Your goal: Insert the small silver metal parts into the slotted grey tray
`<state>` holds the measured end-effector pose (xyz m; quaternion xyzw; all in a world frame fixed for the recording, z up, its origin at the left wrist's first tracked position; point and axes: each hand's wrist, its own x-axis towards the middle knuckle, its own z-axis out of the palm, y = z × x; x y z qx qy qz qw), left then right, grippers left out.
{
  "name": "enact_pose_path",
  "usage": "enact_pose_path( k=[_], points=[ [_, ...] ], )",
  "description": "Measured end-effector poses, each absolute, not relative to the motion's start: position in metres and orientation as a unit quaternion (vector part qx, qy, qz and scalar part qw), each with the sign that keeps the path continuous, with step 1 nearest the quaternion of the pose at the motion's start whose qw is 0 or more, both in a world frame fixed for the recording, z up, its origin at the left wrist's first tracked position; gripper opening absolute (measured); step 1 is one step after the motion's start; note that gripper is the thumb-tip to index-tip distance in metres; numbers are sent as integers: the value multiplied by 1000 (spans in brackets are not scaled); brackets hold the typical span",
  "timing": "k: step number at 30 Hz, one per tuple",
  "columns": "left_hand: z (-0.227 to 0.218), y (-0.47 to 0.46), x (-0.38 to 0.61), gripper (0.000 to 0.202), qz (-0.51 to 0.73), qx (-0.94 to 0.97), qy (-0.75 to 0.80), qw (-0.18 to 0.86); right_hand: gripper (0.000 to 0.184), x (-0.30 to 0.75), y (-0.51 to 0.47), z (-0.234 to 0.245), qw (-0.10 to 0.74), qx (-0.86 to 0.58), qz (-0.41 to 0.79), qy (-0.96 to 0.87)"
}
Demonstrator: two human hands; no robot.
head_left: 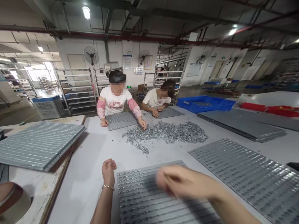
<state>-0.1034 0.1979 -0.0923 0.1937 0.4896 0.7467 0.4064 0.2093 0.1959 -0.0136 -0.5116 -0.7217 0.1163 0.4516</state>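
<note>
The ribbed metal tray (149,199) lies flat on the white table (93,155), directly under the right hand (177,182) and just beside the left hand (108,171), to its right. Its rows hold small metal pieces, though they are too small to see one by one.

The left hand is closed into a loose fist and rests on the table, touching or almost touching the left edge of the tray; I cannot tell if it keeps some pieces inside. The right hand hovers above the middle of the tray and is blurred by motion, so I cannot tell if it is open, closed, or pinching a piece.

Beyond both hands, further across the table, lies the pile of small metal parts (165,133), well apart from the tray. To the right of the right hand there is a second filled tray (245,177), and to the left of the left hand a stack of trays (39,144) sits on a wooden board.

To do this step well, I think the left hand should press the tray edge so that it does not slide, and the right hand should go along one row at a time, putting each piece fully into its groove. Working too fast may knock neighbouring pieces out of their places.

Across the table, two other people work at their own trays; one person's hand (142,123) touches the pile.
</note>
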Motion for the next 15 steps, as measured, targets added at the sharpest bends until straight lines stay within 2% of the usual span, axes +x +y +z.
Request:
enact_pose_path(
  k=[3, 5, 9, 15],
  points=[
    [-95, 199, -104, 47, 745, 193, 493, 406, 32, 204, 223, -15, 213, -608, 123, -755],
    [-96, 199, -105, 48, 744, 194, 495, 405, 35, 192, 244, -20, 101, -670, 112, -727],
    [-99, 199, -105, 48, 739, 203, 503, 400, 45, 151, 284, -37, 83, -710, 86, -694],
    [-103, 199, -103, 44, 724, 226, 530, 378, 42, 94, 334, -45, 100, -689, 69, -714]
  ],
)
